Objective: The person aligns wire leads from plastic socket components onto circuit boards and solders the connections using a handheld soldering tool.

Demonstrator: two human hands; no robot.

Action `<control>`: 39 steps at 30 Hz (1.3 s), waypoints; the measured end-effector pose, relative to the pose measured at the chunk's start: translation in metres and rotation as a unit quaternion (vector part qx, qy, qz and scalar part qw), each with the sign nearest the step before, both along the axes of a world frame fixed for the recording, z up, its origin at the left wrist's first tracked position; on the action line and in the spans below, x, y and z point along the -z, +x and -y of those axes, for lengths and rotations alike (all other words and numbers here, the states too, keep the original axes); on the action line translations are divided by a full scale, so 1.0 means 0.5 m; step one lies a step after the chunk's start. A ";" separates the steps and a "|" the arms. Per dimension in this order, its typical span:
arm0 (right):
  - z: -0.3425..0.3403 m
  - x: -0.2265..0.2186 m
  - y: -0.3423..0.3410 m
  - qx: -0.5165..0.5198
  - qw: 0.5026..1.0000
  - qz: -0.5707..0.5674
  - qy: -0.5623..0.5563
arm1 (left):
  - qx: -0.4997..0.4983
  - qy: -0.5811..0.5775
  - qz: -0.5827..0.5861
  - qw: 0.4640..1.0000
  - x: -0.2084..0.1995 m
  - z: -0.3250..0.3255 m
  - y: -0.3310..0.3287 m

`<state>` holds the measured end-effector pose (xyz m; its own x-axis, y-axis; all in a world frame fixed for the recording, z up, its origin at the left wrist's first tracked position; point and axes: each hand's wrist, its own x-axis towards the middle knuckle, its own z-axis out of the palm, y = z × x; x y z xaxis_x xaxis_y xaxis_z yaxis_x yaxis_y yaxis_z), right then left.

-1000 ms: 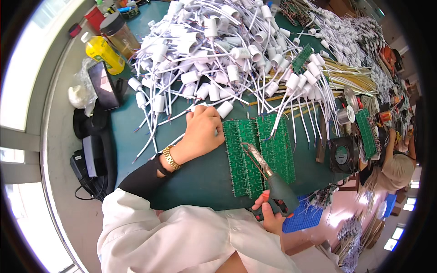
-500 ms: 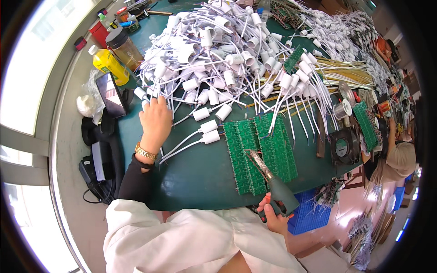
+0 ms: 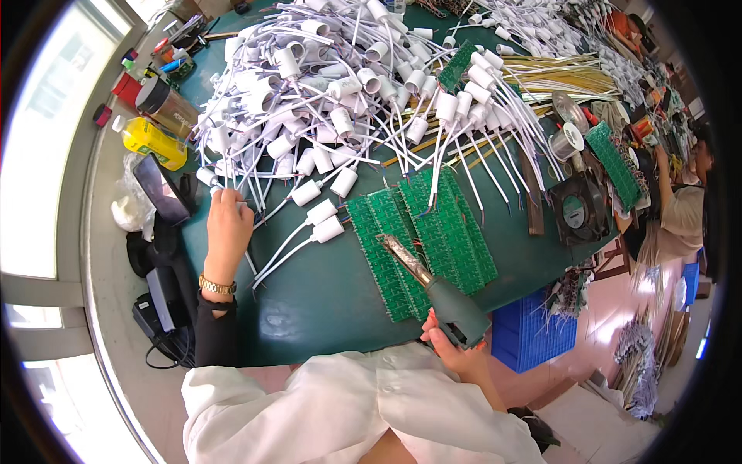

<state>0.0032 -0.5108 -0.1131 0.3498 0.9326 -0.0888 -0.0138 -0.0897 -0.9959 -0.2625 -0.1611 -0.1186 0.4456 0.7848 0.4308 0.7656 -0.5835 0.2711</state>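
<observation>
My right hand [image 3: 452, 352] grips a dark green soldering gun [image 3: 454, 308] at the table's front edge. Its metal tip points up and left over the green circuit boards [image 3: 384, 259], which lie side by side on the table. At the left edge of a heap of white lamp holders with wire leads [image 3: 309, 100], my left hand [image 3: 229, 228] has its fingers curled together among the white leads; what they pinch is hidden. Two white lamp holders [image 3: 325, 220] lie between that hand and the boards, their leads trailing down and left.
Left of the heap stand a yellow bottle [image 3: 151, 141], a brown jar [image 3: 166, 107] and a propped phone [image 3: 162, 189]. To the right are a black fan [image 3: 578, 210], a solder spool [image 3: 566, 141] and a blue crate [image 3: 533, 336]. Another person [image 3: 672, 216] sits at far right.
The view has shifted, so the tabletop appears further left. My left hand has drawn slightly back toward me, its fingers more curled. My right hand still holds the soldering gun over the boards.
</observation>
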 end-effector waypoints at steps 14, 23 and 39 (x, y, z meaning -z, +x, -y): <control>-0.020 0.006 0.013 -0.034 0.999 -0.017 -0.026 | -0.052 0.071 0.062 0.994 -0.011 0.036 0.002; -0.029 -0.036 0.013 -0.083 0.991 -0.008 -0.106 | 0.009 0.099 0.102 0.990 -0.176 0.112 0.084; -0.073 -0.063 -0.018 -0.032 0.989 -0.125 -0.069 | 0.160 -0.101 0.070 0.979 0.004 0.173 0.224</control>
